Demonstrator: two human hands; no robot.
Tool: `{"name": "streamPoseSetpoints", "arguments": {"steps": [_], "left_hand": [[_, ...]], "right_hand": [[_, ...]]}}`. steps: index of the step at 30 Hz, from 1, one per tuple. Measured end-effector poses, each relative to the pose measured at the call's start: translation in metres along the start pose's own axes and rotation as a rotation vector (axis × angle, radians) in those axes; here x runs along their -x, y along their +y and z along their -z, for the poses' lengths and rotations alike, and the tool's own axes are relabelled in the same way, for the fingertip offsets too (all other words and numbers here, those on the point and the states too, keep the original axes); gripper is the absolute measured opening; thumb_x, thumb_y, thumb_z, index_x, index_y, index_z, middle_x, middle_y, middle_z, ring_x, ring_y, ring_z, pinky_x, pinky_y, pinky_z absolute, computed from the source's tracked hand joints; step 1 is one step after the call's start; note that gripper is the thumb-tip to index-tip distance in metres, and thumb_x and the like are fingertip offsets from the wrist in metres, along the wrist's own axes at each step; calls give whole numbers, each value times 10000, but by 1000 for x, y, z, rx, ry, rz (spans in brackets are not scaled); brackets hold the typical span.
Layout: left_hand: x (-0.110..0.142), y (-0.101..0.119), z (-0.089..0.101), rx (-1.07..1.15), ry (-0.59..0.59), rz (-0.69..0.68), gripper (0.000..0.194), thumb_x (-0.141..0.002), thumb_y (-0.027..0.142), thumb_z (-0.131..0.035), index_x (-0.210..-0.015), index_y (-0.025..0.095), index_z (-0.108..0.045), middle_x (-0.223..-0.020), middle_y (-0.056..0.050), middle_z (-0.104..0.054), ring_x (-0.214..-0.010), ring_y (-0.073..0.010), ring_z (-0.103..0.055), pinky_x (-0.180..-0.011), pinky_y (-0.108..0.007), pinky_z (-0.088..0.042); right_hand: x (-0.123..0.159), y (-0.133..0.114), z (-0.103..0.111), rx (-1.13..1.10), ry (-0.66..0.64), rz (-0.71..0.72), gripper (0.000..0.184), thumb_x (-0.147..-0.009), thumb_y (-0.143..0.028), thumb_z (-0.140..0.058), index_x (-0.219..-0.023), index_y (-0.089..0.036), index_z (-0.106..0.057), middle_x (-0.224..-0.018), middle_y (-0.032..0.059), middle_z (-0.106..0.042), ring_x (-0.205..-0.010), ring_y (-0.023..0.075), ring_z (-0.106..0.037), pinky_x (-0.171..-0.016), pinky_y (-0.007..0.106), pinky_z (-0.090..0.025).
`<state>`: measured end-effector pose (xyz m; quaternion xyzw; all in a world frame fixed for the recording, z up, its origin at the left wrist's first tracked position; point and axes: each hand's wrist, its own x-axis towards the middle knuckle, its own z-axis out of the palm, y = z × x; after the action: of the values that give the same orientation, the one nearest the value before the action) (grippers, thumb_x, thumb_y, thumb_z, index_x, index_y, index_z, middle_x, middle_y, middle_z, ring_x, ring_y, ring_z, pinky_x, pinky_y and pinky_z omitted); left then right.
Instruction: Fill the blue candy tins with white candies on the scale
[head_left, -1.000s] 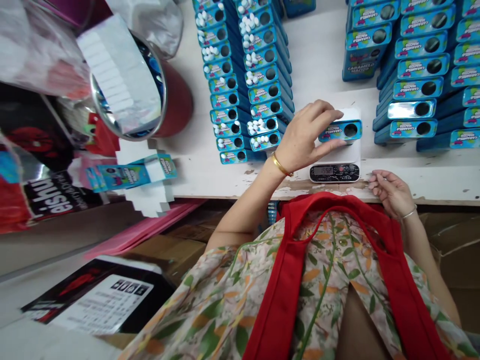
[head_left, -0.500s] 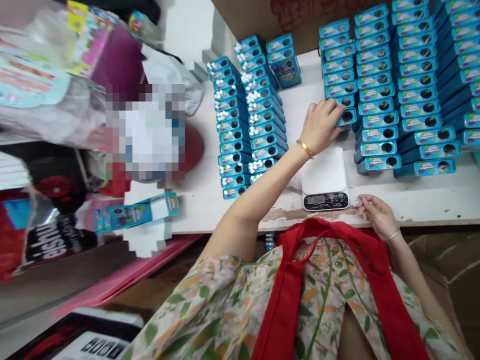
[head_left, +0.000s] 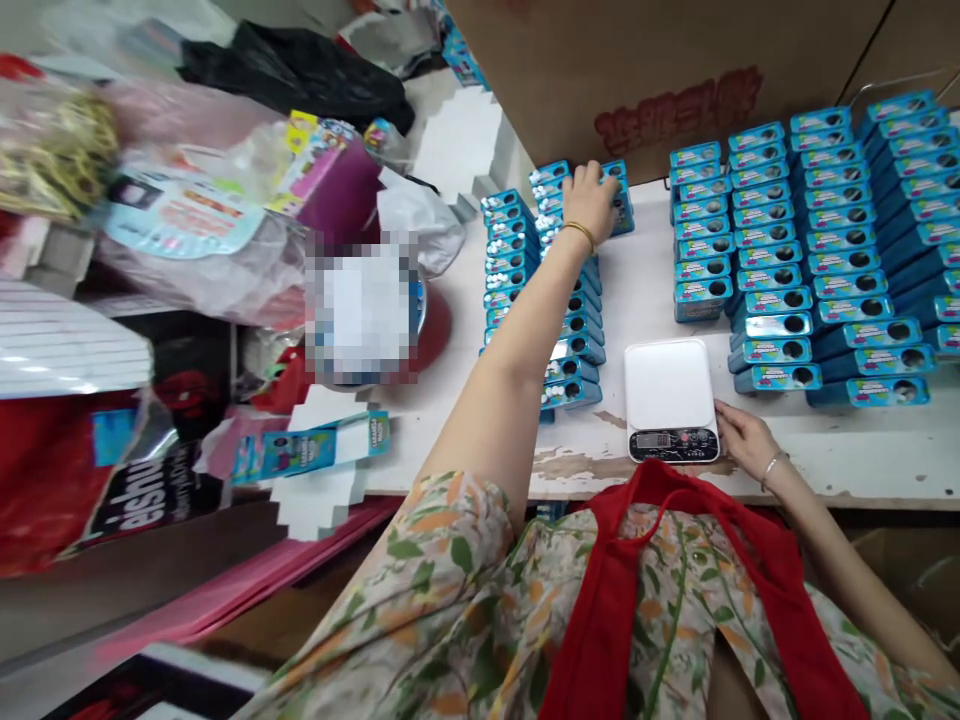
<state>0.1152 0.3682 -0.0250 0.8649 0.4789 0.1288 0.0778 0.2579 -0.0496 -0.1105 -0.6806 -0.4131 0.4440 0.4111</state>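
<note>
My left hand, with a gold bracelet on the wrist, is stretched to the back of the table. Its fingers are curled down onto a small blue box near the cardboard; the hand hides part of the box and the fingertips. Left of it stand two rows of blue boxes, many with white pieces heaped at their top holes. My right hand rests at the right edge of a white kitchen scale, fingers loosely extended and holding nothing visible. The scale's plate is bare and its display is lit.
Several rows of blue boxes with round top holes stand at the right. A large cardboard box closes off the back. To the left are a red bowl, partly blurred out, a flattened blue carton and plastic bags.
My left hand has left the row at the right and moved to the boxes at the back left. My right hand has come against the scale's edge. The camera view has shifted.
</note>
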Motion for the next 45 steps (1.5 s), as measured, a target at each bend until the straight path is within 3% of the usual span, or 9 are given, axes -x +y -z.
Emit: {"name": "streamPoseSetpoints", "arguments": {"steps": [4,8,16,23,27,31,36,40,45], "left_hand": [[-28,-7,-21,53,-39,-30,164,-832,285,-738,-836,209,-593,-1192,-73,-553,-1195,-277,-283,-1127,-643,-178],[-7,0,2,-39,-106,-108,177,-898,302,-711,-848,206,-572,-1224,-53,-524,-1167,-255,-299,-1143,-661,-181],[175,60,108,-220,-237,-498,198,-982,325,-494,-955,179,-625,-1150,-117,-594,-915,-239,-579,-737,-388,-462],[231,83,69,-139,-356,-528,217,-975,249,-455,-1001,179,-659,-1124,-135,-655,-930,-264,-622,-776,-405,-482],[252,84,88,-39,-199,-447,248,-967,311,-518,-1163,184,-603,-1294,-147,-611,-1106,-289,-600,-900,-416,-484],[311,69,105,1,-208,-172,289,-1019,322,-389,-1087,175,-627,-1035,-115,-695,-957,-250,-659,-822,-364,-508],[366,39,52,35,-513,145,282,-960,175,-448,-1168,144,-636,-1153,-142,-712,-1044,-261,-687,-894,-356,-537],[370,38,12,245,-457,178,348,-959,124,-418,-1266,99,-579,-1248,-168,-671,-1155,-240,-646,-1019,-346,-507],[381,52,7,286,-455,134,296,-974,167,-407,-1187,113,-607,-1146,-161,-688,-1080,-252,-660,-979,-375,-526]], "right_hand": [[-8,-10,-9,130,-31,39,375,-837,-314,-556,-1121,-195,-769,-1035,103,-756,-946,274,-700,-919,430,-550],[-11,-20,-24,141,-131,46,398,-837,-259,-530,-1164,-211,-753,-920,74,-760,-865,245,-698,-873,391,-561],[-13,-27,-31,5,-56,-96,341,-805,-300,-630,-1109,-187,-736,-638,16,-641,-581,165,-584,-589,289,-517],[9,-47,-13,-515,22,-344,473,-647,-530,-843,-873,-143,-691,-727,31,-632,-503,72,-531,-388,177,-310],[23,-48,-10,-513,-49,-381,578,-593,-559,-882,-953,-144,-702,-709,6,-609,-470,60,-512,-374,174,-284],[23,-37,-19,-404,-111,-376,564,-653,-517,-841,-1049,-153,-672,-663,-17,-596,-421,70,-496,-370,196,-274],[13,-29,-36,-228,-126,-299,395,-748,-406,-740,-1038,-148,-666,-581,-47,-561,-363,77,-464,-377,220,-341],[8,-33,-40,-159,-99,-228,250,-766,-349,-695,-933,-164,-668,-563,-49,-544,-359,79,-449,-375,222,-352],[17,-34,-26,-94,-100,-186,219,-771,-365,-694,-874,-173,-669,-568,-30,-553,-393,85,-444,-390,226,-333]]}}
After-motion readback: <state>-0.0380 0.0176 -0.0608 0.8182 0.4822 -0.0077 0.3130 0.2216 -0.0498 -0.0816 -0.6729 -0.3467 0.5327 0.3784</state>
